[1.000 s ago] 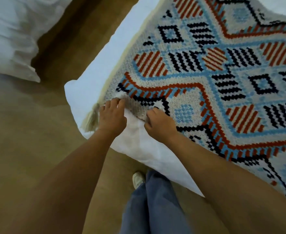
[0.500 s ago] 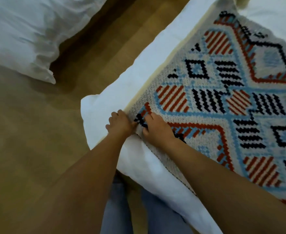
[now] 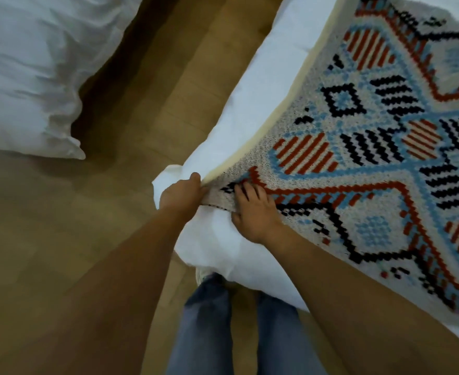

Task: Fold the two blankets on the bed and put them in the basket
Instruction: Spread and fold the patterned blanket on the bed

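A knitted blanket patterned with red, black and pale blue diamonds on a cream ground (image 3: 371, 169) lies spread over the white-sheeted bed (image 3: 266, 85), filling the right half of the frame from the upper right corner down to the lower right edge. Its near corner sits at the corner of the bed, just left of the frame's centre.

The left hand (image 3: 181, 194) has its grip closed on that very corner of the blanket, thumb on top, pinching the cream border where it meets the white sheet. The right hand (image 3: 255, 212) is just beside it, touching the blanket's lower edge; its fingers (image 3: 246, 189) curl over the knit and its grip holds a bunched fold of the fabric. Between the two hands the edge is slightly raised and wrinkled.

Both bare forearms reach in from the bottom of the frame. Below the hands, at lower centre, the legs in blue jeans (image 3: 209, 320) stand on the wooden floor (image 3: 60, 226) close against the bed. A second heap of white bedding (image 3: 25, 66) fills the upper left of the frame, well apart from the blanket.
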Demonstrator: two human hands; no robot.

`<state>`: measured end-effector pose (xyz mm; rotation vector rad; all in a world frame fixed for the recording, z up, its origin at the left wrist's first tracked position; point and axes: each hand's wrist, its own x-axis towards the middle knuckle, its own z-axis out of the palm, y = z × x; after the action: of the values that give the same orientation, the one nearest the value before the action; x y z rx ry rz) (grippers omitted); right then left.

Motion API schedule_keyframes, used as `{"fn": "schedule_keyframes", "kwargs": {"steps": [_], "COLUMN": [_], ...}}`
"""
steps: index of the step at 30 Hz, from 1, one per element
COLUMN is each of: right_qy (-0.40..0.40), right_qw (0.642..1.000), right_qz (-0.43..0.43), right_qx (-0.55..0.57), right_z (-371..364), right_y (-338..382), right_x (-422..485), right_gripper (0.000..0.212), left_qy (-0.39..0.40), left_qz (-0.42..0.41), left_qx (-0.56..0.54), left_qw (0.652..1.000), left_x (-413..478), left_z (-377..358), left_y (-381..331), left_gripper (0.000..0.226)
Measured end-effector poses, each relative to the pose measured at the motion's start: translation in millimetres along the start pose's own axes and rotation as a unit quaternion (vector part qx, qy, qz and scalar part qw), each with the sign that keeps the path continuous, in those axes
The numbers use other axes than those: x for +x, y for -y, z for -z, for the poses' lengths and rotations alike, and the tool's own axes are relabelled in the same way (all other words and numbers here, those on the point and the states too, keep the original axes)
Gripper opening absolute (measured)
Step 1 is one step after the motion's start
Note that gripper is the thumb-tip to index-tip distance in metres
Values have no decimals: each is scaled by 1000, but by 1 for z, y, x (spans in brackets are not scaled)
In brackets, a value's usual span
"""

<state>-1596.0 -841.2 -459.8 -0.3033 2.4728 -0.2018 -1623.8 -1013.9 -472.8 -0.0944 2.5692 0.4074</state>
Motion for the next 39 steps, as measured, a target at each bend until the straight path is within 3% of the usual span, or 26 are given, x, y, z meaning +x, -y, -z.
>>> {"fn": "schedule_keyframes", "kwargs": {"steps": [6,10,20,30,39], "right_qy": [47,-38,-86,-112,-96], "right_qw": [999,996,978,943,912], "right_qz": [-17,-25,-141,-259,-347], "right_qx": [15,78,125,177,197], "right_z": [-3,12,0,-50,-104], "right_y": [4,-8,-115,-262,-360], "right_x": [-7,-26,-156,-361,-467], "right_gripper": [69,48,46,48,40], "left_qy": [-20,-70,16,111,126], "left_qz": [38,-49,-271,-368,-444], "left_qx": [4,20,128,160,268], "left_qw": [999,996,954,909,846], "left_x": [-4,-2,-75,-219,-268], "left_z": [-10,0,-23,-122,-212], "left_y": [-17,-43,-203,-392,-493], "left_gripper": [44,56,42,40,37]}}
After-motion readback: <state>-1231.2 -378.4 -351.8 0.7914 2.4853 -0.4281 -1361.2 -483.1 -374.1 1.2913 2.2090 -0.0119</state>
